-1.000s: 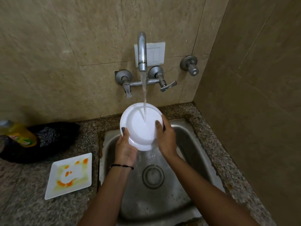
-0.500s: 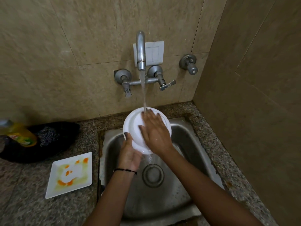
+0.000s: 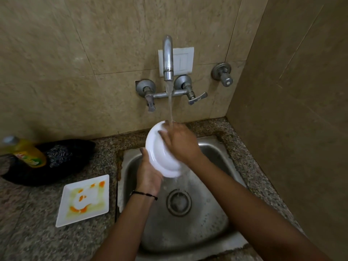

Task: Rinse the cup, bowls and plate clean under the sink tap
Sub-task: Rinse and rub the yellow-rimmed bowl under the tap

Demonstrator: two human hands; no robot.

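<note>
A white round bowl (image 3: pixel 160 155) is tilted under the running tap (image 3: pixel 168 59) above the steel sink (image 3: pixel 212 221). My left hand (image 3: pixel 148 172) grips its lower left rim from below. My right hand (image 3: pixel 180 142) lies flat inside the bowl with fingers spread, and the water stream lands on its fingers. Water runs off the bowl's lower edge toward the drain (image 3: pixel 178 202). A white square plate (image 3: pixel 84 199) smeared with orange and yellow residue lies on the counter left of the sink. No cup is in view.
A yellow dish-soap bottle (image 3: pixel 28 153) lies on a black bag with a steel scrubber (image 3: pixel 58 155) at the back left. Two tap handles and a wall valve (image 3: pixel 222 73) stick out of the tiled wall. A side wall closes in on the right.
My right hand left the bowl's right rim and moved onto its inner face, rubbing under the stream. The bowl has tilted and dropped slightly toward the sink.
</note>
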